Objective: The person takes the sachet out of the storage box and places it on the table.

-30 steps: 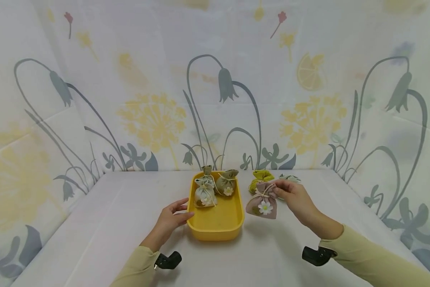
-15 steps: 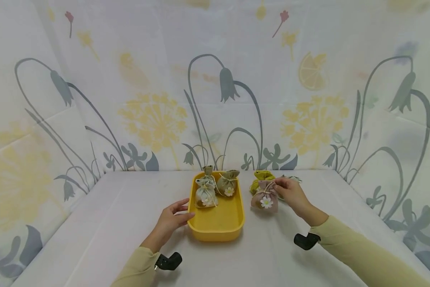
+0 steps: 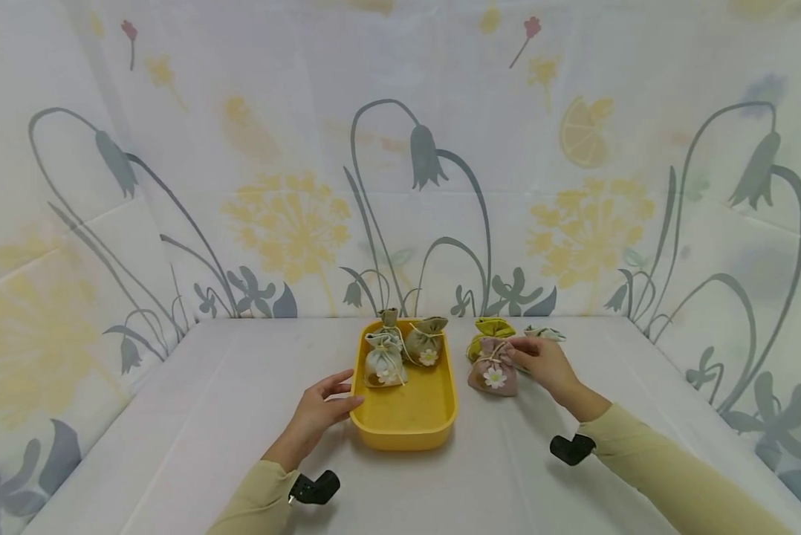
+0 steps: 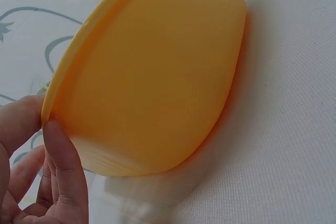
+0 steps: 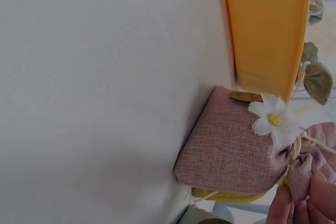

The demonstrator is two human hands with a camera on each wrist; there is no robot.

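2 bare hands are reaching over a white table (image 3: 440, 490). At the left, the left hand (image 3: 315, 412) is pinching the left rim of a deep, round-cornered yellow tray (image 3: 403, 440), its thumb lying against the outer wall. In the tray's far half, 3 small drawstring pouches are sitting: a pale blue-and-cream cloth pouch (image 3: 380, 360) bearing a white flower, a grey-green cloth pouch (image 3: 388, 318) partly hiding behind it, and, to their right, an olive-brown cloth pouch (image 3: 423, 340), also wearing a white flower. Right of the tray and apart from it, a bright yellow-green cloth pouch (image 3: 495, 325) is peeking out behind a dusty-pink woven-cloth pouch (image 3: 484, 380). This pink pouch is standing on the table, its white flower facing the person. The right hand (image 3: 553, 369) is pinching its gathered top between thumb and fingers. Behind that hand, a pale grey-green cloth pouch (image 3: 545, 333) is showing only partly.
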